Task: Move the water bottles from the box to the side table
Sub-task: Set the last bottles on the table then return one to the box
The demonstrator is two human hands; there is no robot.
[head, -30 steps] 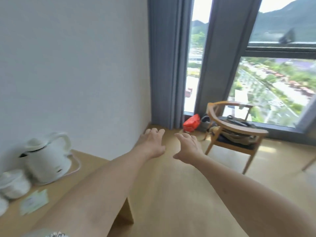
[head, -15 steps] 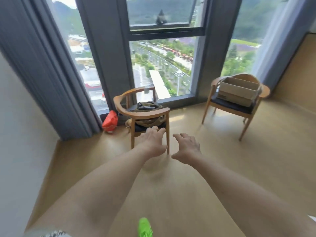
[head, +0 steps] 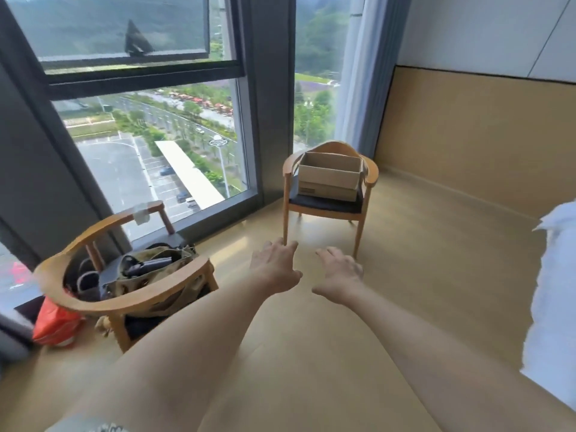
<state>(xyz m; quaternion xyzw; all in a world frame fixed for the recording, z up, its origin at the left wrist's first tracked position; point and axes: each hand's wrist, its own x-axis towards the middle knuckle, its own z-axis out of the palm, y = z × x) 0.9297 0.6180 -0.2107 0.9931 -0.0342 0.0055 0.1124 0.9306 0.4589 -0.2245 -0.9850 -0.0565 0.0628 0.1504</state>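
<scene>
Both bare arms were stretched forward over the pale wooden floor (head: 420,275), palms down. The left hand (head: 274,266) had its fingers loose and slightly spread, gripping nothing; the right hand (head: 338,275) was the same — fingers relaxed, gently bent, nothing in them. The hands sat near each other but apart.

The open brown cardboard box (head: 328,179) stood upright on the dark seat cushion of the far wooden armchair with curved backrest (head: 371,179), near the window (head: 149,145) and the pale blue curtain (head: 358,88). Box flaps were open (inside not visible from this angle, so whether water bottles were in it could not be told). The hands were well apart from the box, lower in view, over bare floor in front of that chair.

A second wooden armchair with round armrest (head: 124,294) stood at the left, nearer — an olive canvas bag (head: 152,269) with dark items sat on its seat. An orange plastic bag (head: 53,322) lay on the floor just beside that chair, against the window side. White fabric (head: 551,291) showed at the right edge, blurred. No side table was in view.
</scene>
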